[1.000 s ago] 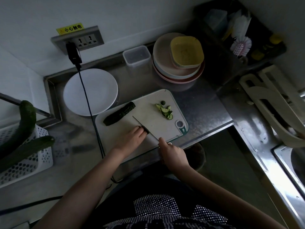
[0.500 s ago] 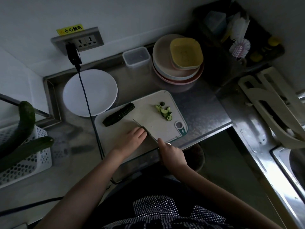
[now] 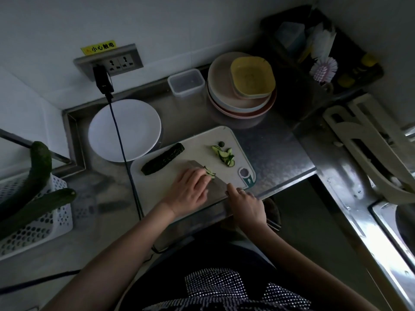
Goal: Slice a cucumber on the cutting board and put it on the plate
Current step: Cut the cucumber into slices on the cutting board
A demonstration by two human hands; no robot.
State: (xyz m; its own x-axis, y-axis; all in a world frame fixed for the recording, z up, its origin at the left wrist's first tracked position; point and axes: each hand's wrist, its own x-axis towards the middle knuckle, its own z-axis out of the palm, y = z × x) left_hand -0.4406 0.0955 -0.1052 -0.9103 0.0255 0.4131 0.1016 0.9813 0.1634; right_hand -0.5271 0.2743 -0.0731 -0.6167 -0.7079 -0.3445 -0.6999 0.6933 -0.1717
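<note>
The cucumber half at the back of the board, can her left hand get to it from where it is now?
Probably yes: the left hand lies just in front of the cucumber half, with only bare cutting board between them.
</note>
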